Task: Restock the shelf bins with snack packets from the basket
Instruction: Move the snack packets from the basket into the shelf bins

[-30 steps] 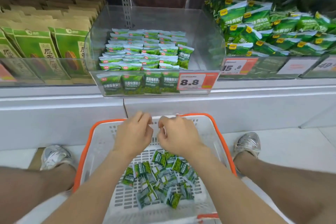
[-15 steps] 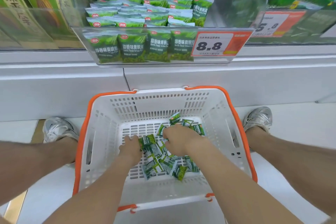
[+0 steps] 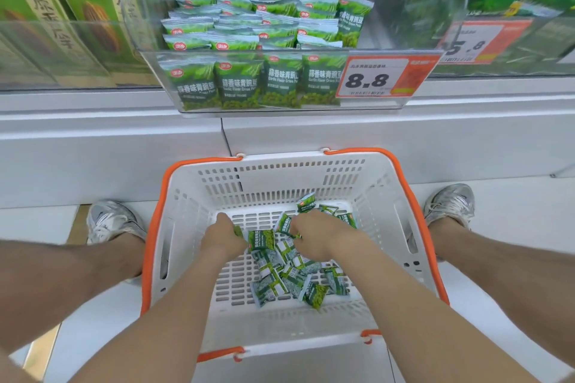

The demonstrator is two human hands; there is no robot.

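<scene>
The right hand (image 3: 317, 233) curls round some small green foil snack packets (image 3: 289, 277) in the white slotted plastic basket (image 3: 382, 196). The left hand (image 3: 222, 235) is curled beside it, though I can't tell if it's gripping anything. A loose heap is left. Above, the clear plastic shelf bin (image 3: 389, 25) looks mostly stocked, with its right side bare.

**Silver sneakers, bare arms and legs**

The left forearm (image 3: 161, 305) and right forearm (image 3: 404, 298) are bare from the left hand (image 3: 222, 235) and right hand (image 3: 314, 232) back. The left sneaker (image 3: 110, 221) lies left of the grip and the right sneaker (image 3: 451, 204) right of it. Both are silver-grey mesh with shiny panels and pale laces. The left leg (image 3: 62, 274) and right leg (image 3: 504, 258) are bare.
</scene>
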